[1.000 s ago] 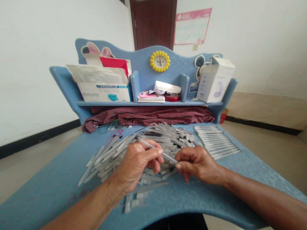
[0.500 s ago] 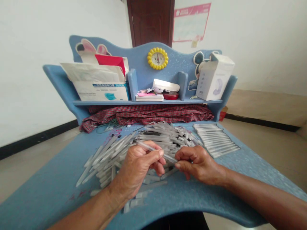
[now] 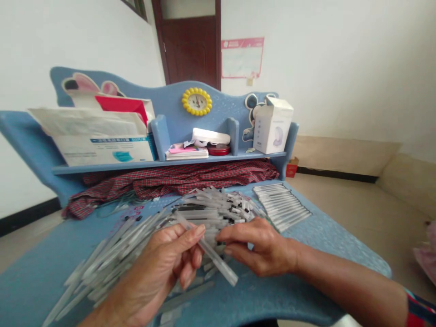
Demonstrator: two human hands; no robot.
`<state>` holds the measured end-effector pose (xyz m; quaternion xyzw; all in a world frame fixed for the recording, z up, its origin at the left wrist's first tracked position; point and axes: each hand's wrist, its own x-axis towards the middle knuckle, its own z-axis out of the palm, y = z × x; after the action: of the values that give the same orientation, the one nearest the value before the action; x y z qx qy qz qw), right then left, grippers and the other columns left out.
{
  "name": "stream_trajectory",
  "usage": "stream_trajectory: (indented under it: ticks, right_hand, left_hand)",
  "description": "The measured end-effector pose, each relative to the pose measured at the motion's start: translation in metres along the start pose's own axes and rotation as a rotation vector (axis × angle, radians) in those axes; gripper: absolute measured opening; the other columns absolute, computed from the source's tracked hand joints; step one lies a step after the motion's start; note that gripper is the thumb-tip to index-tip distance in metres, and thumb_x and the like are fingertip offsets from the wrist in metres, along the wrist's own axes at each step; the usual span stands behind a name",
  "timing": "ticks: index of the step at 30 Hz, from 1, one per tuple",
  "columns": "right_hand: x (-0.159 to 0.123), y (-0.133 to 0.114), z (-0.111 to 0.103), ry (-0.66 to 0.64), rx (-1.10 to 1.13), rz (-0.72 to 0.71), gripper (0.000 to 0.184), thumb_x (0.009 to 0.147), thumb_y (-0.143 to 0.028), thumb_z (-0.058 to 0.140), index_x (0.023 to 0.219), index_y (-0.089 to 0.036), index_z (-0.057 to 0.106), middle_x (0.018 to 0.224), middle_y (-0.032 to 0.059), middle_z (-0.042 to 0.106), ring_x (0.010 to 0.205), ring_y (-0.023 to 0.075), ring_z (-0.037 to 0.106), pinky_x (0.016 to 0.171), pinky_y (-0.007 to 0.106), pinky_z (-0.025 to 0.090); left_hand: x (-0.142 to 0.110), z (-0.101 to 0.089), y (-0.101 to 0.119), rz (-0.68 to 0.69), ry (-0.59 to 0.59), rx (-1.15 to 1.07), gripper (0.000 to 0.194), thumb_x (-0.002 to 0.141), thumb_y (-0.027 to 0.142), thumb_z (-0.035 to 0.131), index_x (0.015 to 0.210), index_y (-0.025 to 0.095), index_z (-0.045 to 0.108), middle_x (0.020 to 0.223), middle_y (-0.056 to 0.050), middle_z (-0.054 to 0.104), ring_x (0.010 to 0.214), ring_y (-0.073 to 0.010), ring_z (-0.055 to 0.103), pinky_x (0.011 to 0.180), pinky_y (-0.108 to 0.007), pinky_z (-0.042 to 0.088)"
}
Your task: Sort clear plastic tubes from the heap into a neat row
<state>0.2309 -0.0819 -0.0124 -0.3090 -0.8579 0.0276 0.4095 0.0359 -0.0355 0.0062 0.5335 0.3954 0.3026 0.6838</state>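
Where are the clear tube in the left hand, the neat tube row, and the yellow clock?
Clear plastic tube (image 3: 220,266): head view, lower end.
Neat row of tubes (image 3: 281,204): head view, middle.
Yellow clock (image 3: 196,101): head view, dial.

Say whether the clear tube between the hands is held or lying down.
Held: the left hand pinches the clear tube above the pile.

Clear tubes (image 3: 211,204) with black ends lie mid-frame on the speckled blue desk (image 3: 327,236). Behind them is a red-and-black checked cloth (image 3: 170,181). A yellow-rimmed clock (image 3: 196,101) sits upper centre, below a dark brown door (image 3: 190,50). A red-and-teal striped sleeve (image 3: 420,311) shows lower right.
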Motion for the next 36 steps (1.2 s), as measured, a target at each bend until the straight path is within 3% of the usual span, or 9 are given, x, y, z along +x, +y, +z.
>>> stream_trajectory:
  ticks: [4, 7, 10, 13, 15, 18, 19, 25, 36]
  right_hand:
    - [-0.002, -0.002, 0.007, -0.112, -0.358, -0.267, 0.029, 0.090, -0.015, 0.039, 0.115, -0.016, 0.052, 0.065, -0.0028, 0.053, 0.050, 0.0107, 0.047, 0.045, 0.023, 0.037]
    - [-0.001, -0.007, 0.006, -0.151, -0.468, -0.362, 0.022, 0.092, -0.016, 0.038, 0.108, -0.014, 0.054, 0.062, -0.0038, 0.050, 0.048, 0.0105, 0.044, 0.044, 0.025, 0.034]
    - [0.003, -0.009, -0.004, -0.094, -0.575, -0.397, 0.021, 0.093, -0.015, 0.036, 0.097, -0.012, 0.056, 0.061, -0.0018, 0.051, 0.049, 0.0106, 0.043, 0.046, 0.026, 0.032]
    - [0.006, 0.003, -0.024, -0.075, -0.809, -0.169, 0.025, 0.093, -0.014, 0.032, 0.087, -0.015, 0.056, 0.060, 0.0007, 0.054, 0.052, 0.0123, 0.047, 0.050, 0.027, 0.032]
    - [0.005, 0.019, -0.040, -0.124, -1.021, 0.207, 0.024, 0.091, -0.011, 0.034, 0.087, -0.016, 0.056, 0.064, 0.0031, 0.058, 0.056, 0.0139, 0.053, 0.052, 0.026, 0.033]
    - [0.000, 0.048, -0.061, -0.375, -1.137, 0.800, 0.027, 0.088, -0.008, 0.035, 0.103, -0.017, 0.055, 0.094, 0.0103, 0.067, 0.076, 0.0181, 0.064, 0.058, 0.024, 0.039]
    - [-0.003, 0.058, -0.066, -0.418, -1.133, 0.867, 0.027, 0.087, -0.006, 0.036, 0.102, -0.016, 0.056, 0.095, 0.0120, 0.067, 0.078, 0.0197, 0.065, 0.059, 0.025, 0.041]
    - [-0.019, 0.091, -0.064, -0.556, -1.106, 0.969, 0.030, 0.085, -0.005, 0.039, 0.101, -0.012, 0.063, 0.094, 0.0178, 0.069, 0.089, 0.0255, 0.067, 0.071, 0.030, 0.049]
    - [-0.022, 0.099, -0.053, -0.609, -1.091, 0.967, 0.033, 0.087, -0.004, 0.037, 0.103, -0.009, 0.066, 0.098, 0.0203, 0.069, 0.094, 0.0266, 0.066, 0.077, 0.033, 0.050]
  left_hand:
    - [0.001, 0.003, -0.008, -0.068, -0.083, 0.075, 0.047, 0.064, 0.060, 0.068, 0.055, 0.016, 0.052, 0.039, 0.007, 0.046, 0.031, -0.0048, 0.036, 0.032, -0.015, 0.030]
    - [0.001, 0.002, -0.014, -0.082, -0.132, 0.121, 0.045, 0.067, 0.061, 0.065, 0.060, 0.017, 0.053, 0.041, 0.008, 0.044, 0.033, -0.0054, 0.036, 0.033, -0.015, 0.030]
    - [0.002, 0.000, -0.015, -0.033, -0.194, 0.182, 0.047, 0.075, 0.061, 0.055, 0.060, 0.017, 0.054, 0.045, 0.004, 0.051, 0.035, -0.0069, 0.041, 0.035, -0.016, 0.031]
    - [0.000, 0.000, -0.011, -0.016, -0.200, 0.245, 0.045, 0.077, 0.060, 0.053, 0.068, 0.016, 0.059, 0.051, 0.002, 0.059, 0.035, -0.0061, 0.041, 0.036, -0.016, 0.028]
    - [-0.002, 0.002, -0.006, -0.010, -0.205, 0.268, 0.042, 0.076, 0.057, 0.055, 0.075, 0.015, 0.062, 0.051, 0.003, 0.059, 0.034, -0.0047, 0.039, 0.036, -0.015, 0.026]
    - [-0.006, 0.005, -0.002, -0.023, -0.221, 0.301, 0.038, 0.077, 0.052, 0.056, 0.070, 0.014, 0.059, 0.050, 0.004, 0.058, 0.034, -0.0036, 0.039, 0.039, -0.015, 0.024]
    - [-0.006, 0.006, -0.001, -0.024, -0.220, 0.306, 0.036, 0.079, 0.049, 0.055, 0.072, 0.015, 0.059, 0.051, 0.004, 0.059, 0.035, -0.0032, 0.039, 0.040, -0.015, 0.024]
    - [-0.005, 0.005, -0.005, -0.066, -0.312, 0.390, 0.033, 0.080, 0.047, 0.053, 0.078, 0.015, 0.059, 0.054, 0.005, 0.060, 0.037, -0.0042, 0.041, 0.040, -0.016, 0.024]
    - [-0.012, 0.006, -0.005, -0.037, -0.324, 0.388, 0.027, 0.082, 0.040, 0.052, 0.078, 0.014, 0.059, 0.055, 0.005, 0.059, 0.038, -0.0038, 0.041, 0.041, -0.016, 0.026]
